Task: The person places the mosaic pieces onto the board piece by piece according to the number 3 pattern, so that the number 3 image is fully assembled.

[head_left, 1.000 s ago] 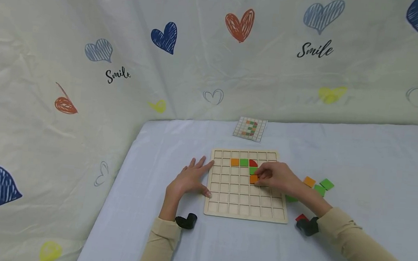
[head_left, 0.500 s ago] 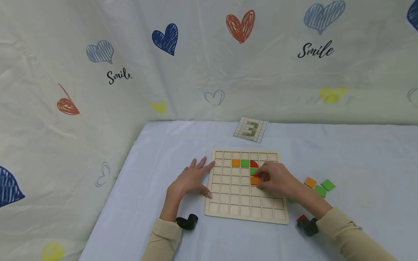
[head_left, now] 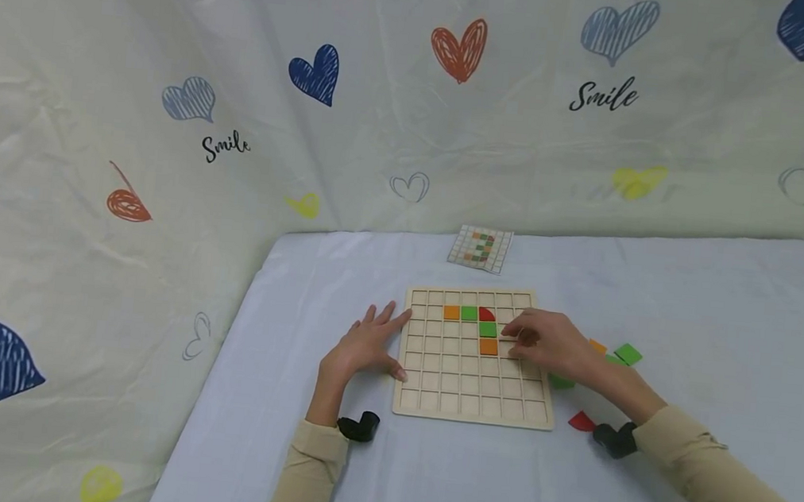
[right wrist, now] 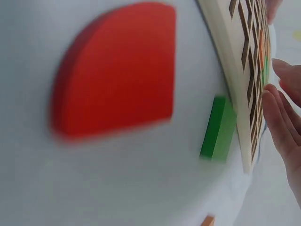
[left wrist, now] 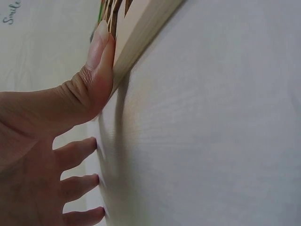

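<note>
A pale wooden grid board [head_left: 433, 383] lies on the white cloth. Along an upper row sit an orange tile [head_left: 451, 313], a green tile [head_left: 469, 313] and a red quarter-circle tile [head_left: 486, 315]; below the red one come another green tile [head_left: 488, 329] and an orange tile [head_left: 488, 346]. My right hand [head_left: 546, 343] hovers just right of that lower orange tile, fingers loosely bent, nothing visible between them. With fingers spread, my left hand [head_left: 363, 345] rests at the board's left side; in the left wrist view its thumb [left wrist: 99, 61] touches the board's edge.
Loose tiles lie right of the board: a red quarter-circle [head_left: 581, 421], a green tile [head_left: 561, 382], a second green one [head_left: 628, 354] and a partly covered orange one [head_left: 598, 346]. A printed pattern card [head_left: 481, 248] lies behind the board, near the heart-printed backdrop [head_left: 354, 143].
My right hand has let go of the lower orange tile and drawn back slightly to the right, leaving the tile in its cell. My left hand has stayed in place.
</note>
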